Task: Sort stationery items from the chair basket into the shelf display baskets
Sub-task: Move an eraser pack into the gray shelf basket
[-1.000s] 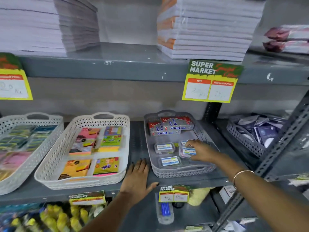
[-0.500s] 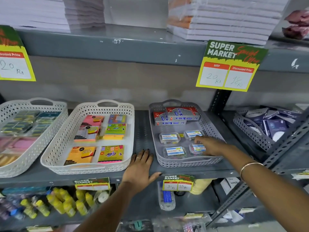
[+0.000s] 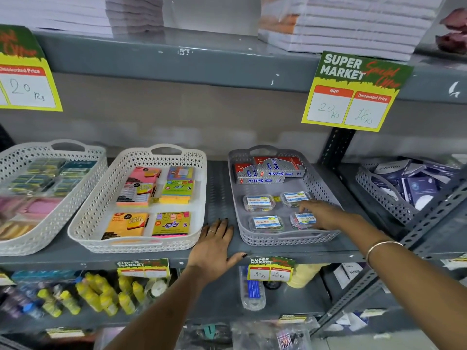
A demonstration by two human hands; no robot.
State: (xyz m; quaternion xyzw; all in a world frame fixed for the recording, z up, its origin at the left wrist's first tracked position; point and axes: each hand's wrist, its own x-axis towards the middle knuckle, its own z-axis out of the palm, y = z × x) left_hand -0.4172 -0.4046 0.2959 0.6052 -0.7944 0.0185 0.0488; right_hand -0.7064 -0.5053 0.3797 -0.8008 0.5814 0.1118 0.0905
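Note:
A grey display basket (image 3: 285, 239) stands on the middle shelf. Inside it lie red-and-silver staple boxes (image 3: 267, 171) at the back and several small clear boxes with blue-and-white labels (image 3: 259, 202) in front. My right hand (image 3: 322, 215) reaches into the basket from the right, and its fingers hold the front-right clear box (image 3: 302, 219), which rests on the basket floor. My left hand (image 3: 214, 246) lies flat on the shelf edge, between the grey basket and the white basket (image 3: 136, 245) of sticky notes, fingers spread and holding nothing. The chair basket is out of view.
A second white basket (image 3: 38, 238) with packets is at the far left. Another grey basket (image 3: 384, 195) of dark blue packs sits behind the slanted metal upright (image 3: 429, 223) on the right. Price tags hang from the shelf edges; paper stacks fill the shelf above, glue bottles (image 3: 96, 294) the one below.
My right hand carried a clear box from the basket's middle right down to its front-right corner and stays on it. The view has tilted down a little. My left hand has not moved.

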